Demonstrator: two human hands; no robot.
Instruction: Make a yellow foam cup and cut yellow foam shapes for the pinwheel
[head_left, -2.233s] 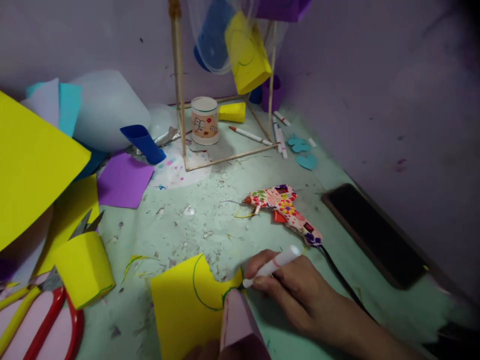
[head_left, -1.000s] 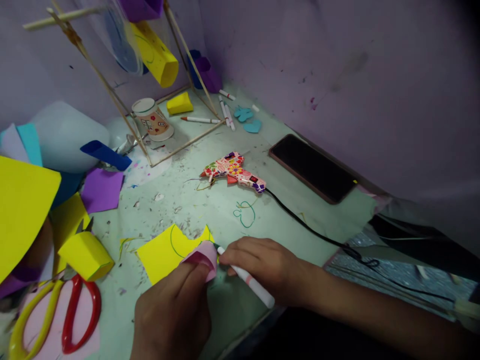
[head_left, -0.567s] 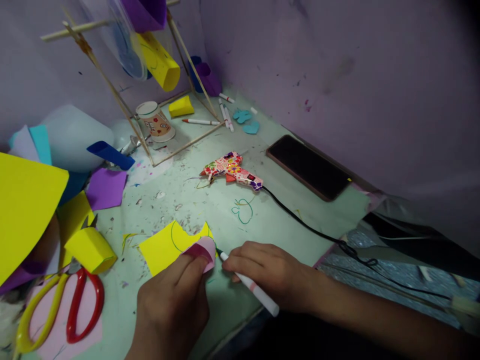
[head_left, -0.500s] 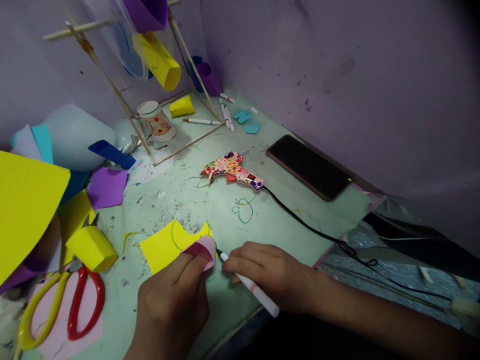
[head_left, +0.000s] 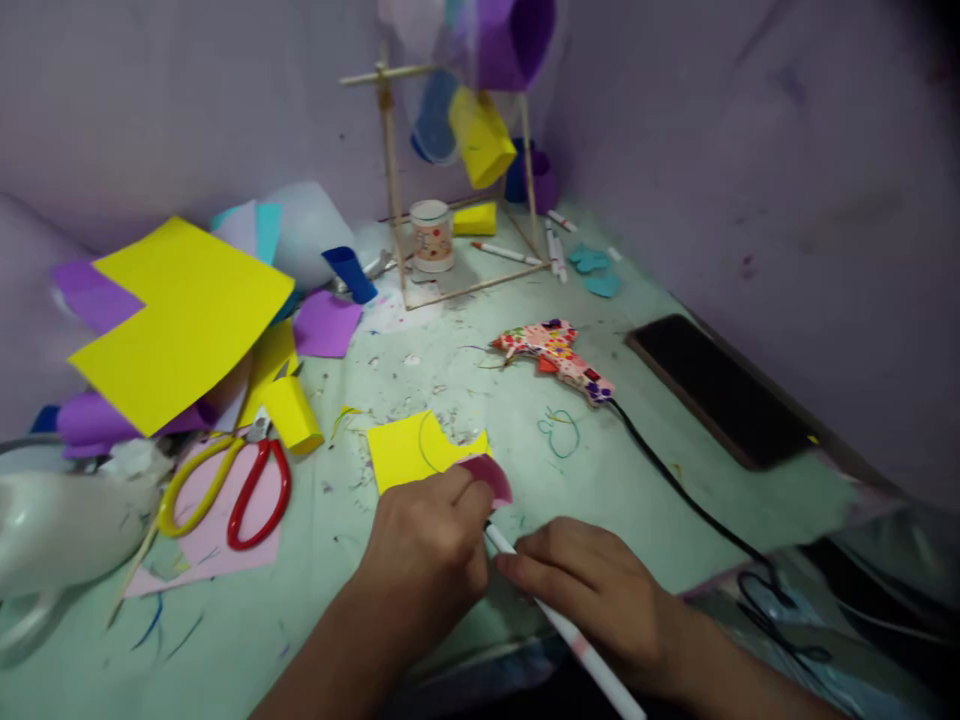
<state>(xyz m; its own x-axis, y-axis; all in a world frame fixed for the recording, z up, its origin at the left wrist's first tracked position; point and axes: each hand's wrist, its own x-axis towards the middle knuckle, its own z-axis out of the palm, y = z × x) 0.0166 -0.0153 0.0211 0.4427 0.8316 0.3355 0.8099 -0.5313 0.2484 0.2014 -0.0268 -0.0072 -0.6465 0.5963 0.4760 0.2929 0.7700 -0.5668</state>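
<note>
My left hand [head_left: 439, 545] is closed, its thumb and fingers pinching a small pink paper piece [head_left: 496, 478] with a curved edge. Partly under that hand lies a yellow paper sheet [head_left: 405, 450] with a cut-out notch and a curved pen line. A white felt-tip pen [head_left: 570, 635] is gripped in my right hand [head_left: 596, 590], its dark tip against or just beside the left hand's fingers. Whether the tip touches the pink paper cannot be seen. Beyond the hands, a flower-patterned glue gun [head_left: 555, 352] rests on its side.
Red-and-yellow-handled scissors [head_left: 259, 490] lie left, near piled coloured paper [head_left: 187, 310] and a white mug [head_left: 67, 530] on its side. A stick frame [head_left: 480, 285] with a paper cup [head_left: 432, 235] stands behind. A phone [head_left: 727, 390] and black cord [head_left: 675, 490] are right.
The view has swung left, bringing the mug and more paper into sight. The pen tip has shifted from the pink piece's right edge to below it, near my left fingers.
</note>
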